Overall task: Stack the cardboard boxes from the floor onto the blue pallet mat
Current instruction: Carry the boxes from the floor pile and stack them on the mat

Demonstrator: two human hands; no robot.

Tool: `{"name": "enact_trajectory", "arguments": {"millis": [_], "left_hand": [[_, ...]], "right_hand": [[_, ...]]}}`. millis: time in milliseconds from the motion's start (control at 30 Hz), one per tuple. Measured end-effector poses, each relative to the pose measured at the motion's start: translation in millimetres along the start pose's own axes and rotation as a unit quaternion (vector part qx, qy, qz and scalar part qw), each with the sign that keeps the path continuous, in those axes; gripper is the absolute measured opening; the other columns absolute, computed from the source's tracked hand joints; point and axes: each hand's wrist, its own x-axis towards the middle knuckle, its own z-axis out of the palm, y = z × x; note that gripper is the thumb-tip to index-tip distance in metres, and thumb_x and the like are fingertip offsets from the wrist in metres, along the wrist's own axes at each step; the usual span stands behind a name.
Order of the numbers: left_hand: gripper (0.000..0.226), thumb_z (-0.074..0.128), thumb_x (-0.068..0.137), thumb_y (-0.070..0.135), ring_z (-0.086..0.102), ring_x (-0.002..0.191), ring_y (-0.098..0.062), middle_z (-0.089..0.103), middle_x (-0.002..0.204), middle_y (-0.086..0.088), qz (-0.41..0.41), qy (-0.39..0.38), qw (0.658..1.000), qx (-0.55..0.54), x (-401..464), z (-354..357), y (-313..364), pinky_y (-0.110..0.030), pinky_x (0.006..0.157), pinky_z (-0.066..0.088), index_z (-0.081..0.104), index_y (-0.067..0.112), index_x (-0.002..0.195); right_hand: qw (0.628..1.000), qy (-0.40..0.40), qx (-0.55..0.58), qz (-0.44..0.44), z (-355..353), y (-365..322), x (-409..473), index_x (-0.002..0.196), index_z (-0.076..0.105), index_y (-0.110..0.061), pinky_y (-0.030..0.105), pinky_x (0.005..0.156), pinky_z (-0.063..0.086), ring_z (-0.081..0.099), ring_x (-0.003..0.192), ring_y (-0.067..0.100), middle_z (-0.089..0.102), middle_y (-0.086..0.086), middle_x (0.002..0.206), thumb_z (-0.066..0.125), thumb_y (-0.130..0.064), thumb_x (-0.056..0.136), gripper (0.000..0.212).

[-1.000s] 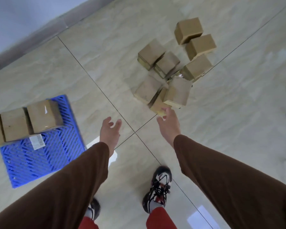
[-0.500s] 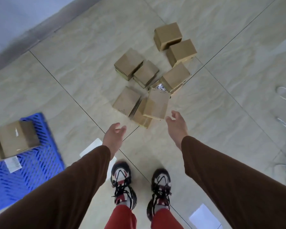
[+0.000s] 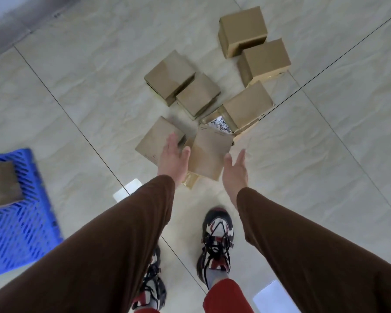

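Fingers of both hands are straight and spread, holding nothing, and the left hand (image 3: 173, 158) and right hand (image 3: 235, 171) have now come down to each side of the tilted box (image 3: 209, 154) on the floor, so the lift to the blue pallet mat (image 3: 20, 236) seems close.

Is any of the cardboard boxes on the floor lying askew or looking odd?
Yes. The brown cardboard box between the hands lies tilted, propped on another box beneath it, not flat on the floor. Just behind it, a box with a printed white label sits wedged under its neighbour. The pile is loose, not aligned.
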Motion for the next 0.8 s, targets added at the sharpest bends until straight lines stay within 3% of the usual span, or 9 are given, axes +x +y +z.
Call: {"name": "enact_trajectory", "arguments": {"millis": [100,233,433,533,700,800], "left_hand": [[0.071,0.034,0.099,0.055,0.032,0.149,-0.023,0.029,0.165,-0.003,-0.081,-0.054,0.992,-0.085,11,29,6,-0.043,0.123,0.024,0.010,0.030,0.161],[0.066,0.034,0.093,0.057,0.058,0.124,-0.025,0.057,0.142,-0.005,-0.101,-0.090,0.979,-0.154,6,35,3,-0.046,0.110,0.043,0.032,0.032,0.154],[0.066,0.042,0.092,0.057,0.053,0.130,-0.022,0.053,0.146,-0.001,-0.075,-0.047,0.972,-0.216,-28,-18,-10,-0.044,0.113,0.041,0.036,0.029,0.152],[0.056,0.040,0.105,0.036,0.050,0.133,-0.018,0.049,0.149,0.001,-0.061,-0.030,0.968,-0.241,-59,-64,-15,-0.035,0.113,0.040,0.027,0.022,0.158],[0.051,0.040,0.106,0.025,0.051,0.131,-0.015,0.053,0.145,0.003,-0.029,-0.008,0.962,-0.273,-113,-150,-63,-0.034,0.113,0.040,0.028,0.024,0.156],[0.047,0.040,0.105,0.017,0.055,0.123,-0.011,0.058,0.138,0.004,-0.017,0.005,0.959,-0.284,-155,-210,-105,-0.022,0.100,0.042,0.035,0.026,0.151]], "right_hand": [[0.998,-0.037,0.043,0.036,10,-7,8,0.162,0.014,-0.026,0.041,0.104,0.038,0.048,0.133,0.033,0.041,0.012,0.157,0.030,-0.051,0.106,0.064],[0.995,-0.050,0.079,0.033,19,-19,0,0.153,0.034,-0.015,0.037,0.092,0.040,0.052,0.112,0.026,0.051,0.014,0.143,0.032,-0.043,0.107,0.054],[0.995,-0.070,0.067,-0.024,35,-49,-51,0.154,0.034,-0.020,0.046,0.108,0.043,0.052,0.123,0.027,0.051,0.010,0.144,0.037,-0.037,0.105,0.052],[0.992,-0.088,0.064,-0.061,56,-65,-90,0.153,0.035,-0.027,0.047,0.108,0.043,0.052,0.122,0.026,0.052,0.006,0.142,0.037,-0.034,0.104,0.049],[0.983,-0.118,0.078,-0.114,120,-83,-172,0.151,0.040,-0.031,0.032,0.101,0.044,0.054,0.120,0.017,0.055,-0.003,0.137,0.039,-0.024,0.105,0.047],[0.978,-0.122,0.069,-0.155,172,-83,-225,0.146,0.047,-0.032,0.030,0.098,0.050,0.059,0.116,0.012,0.060,-0.004,0.131,0.042,-0.022,0.102,0.046]]}}
